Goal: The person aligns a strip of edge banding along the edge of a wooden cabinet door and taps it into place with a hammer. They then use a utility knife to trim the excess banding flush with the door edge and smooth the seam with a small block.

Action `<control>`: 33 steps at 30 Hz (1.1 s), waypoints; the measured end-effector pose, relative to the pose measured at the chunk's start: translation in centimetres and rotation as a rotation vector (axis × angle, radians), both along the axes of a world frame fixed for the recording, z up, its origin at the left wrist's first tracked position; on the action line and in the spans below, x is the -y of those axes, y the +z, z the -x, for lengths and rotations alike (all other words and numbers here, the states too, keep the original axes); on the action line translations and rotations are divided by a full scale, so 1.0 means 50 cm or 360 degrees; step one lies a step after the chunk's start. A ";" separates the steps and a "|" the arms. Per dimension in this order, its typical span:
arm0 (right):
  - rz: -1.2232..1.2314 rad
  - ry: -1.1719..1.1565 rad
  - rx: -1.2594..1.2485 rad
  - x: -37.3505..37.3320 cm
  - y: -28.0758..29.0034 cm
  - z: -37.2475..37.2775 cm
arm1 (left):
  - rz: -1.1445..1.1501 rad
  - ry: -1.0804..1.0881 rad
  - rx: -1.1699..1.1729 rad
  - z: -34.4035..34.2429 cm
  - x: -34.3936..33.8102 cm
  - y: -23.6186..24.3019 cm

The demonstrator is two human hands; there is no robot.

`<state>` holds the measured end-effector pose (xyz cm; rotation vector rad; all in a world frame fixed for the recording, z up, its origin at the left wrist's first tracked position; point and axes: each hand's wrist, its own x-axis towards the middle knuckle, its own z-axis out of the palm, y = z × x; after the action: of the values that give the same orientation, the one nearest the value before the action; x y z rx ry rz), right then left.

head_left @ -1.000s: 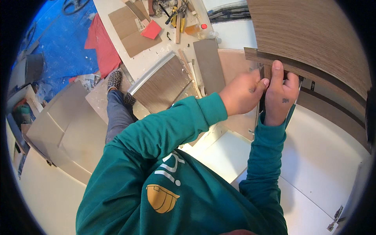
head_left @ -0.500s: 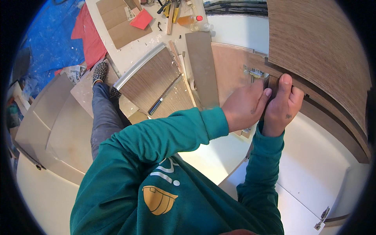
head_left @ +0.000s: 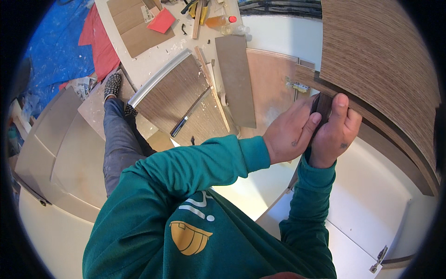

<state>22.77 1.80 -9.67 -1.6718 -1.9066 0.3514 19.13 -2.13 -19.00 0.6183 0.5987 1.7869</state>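
Observation:
A dark brown wood-grain strip (head_left: 324, 108) stands between my hands, just below the edge of a wood-grain cabinet panel (head_left: 376, 51). My left hand (head_left: 291, 132) is closed against its left side, thumb bent toward it and most fingers hidden. On the other side my right hand (head_left: 335, 132) grips the strip, thumb up along it and fingers curled. The strip's lower part is hidden by my hands. Left of them is a lighter wooden panel (head_left: 269, 83) with a metal hinge (head_left: 299, 87) near its right edge.
A black-handled knife or saw (head_left: 188, 116) lies on a wood-grain board (head_left: 169, 90) to the left. Behind, a worktable (head_left: 134, 69) carries cardboard (head_left: 134, 32), a red piece (head_left: 161, 21) and bottles (head_left: 220, 21). Another hinge (head_left: 378, 260) sits at lower right. Blue sheeting (head_left: 55, 46) covers the far left.
My hands have shifted slightly down with the view, and more of the dark strip shows between them. The left hand, blurred before, is now sharp. Both keep their grip.

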 end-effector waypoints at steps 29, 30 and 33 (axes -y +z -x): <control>-0.0140 -0.0052 0.0161 -0.001 0.000 -0.001 | 0.0109 -0.0117 -0.0448 0.014 -0.004 0.001; -0.0127 -0.0029 0.0188 -0.002 0.003 -0.001 | 0.0124 -0.0142 -0.0460 0.017 -0.005 0.003; -0.0174 -0.0008 0.0289 -0.003 0.002 0.000 | 0.0119 -0.0190 -0.0362 0.033 -0.007 0.008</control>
<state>22.77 1.94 -9.59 -1.6839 -2.0126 0.0936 17.49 -1.79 -18.61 0.7956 0.7633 1.5875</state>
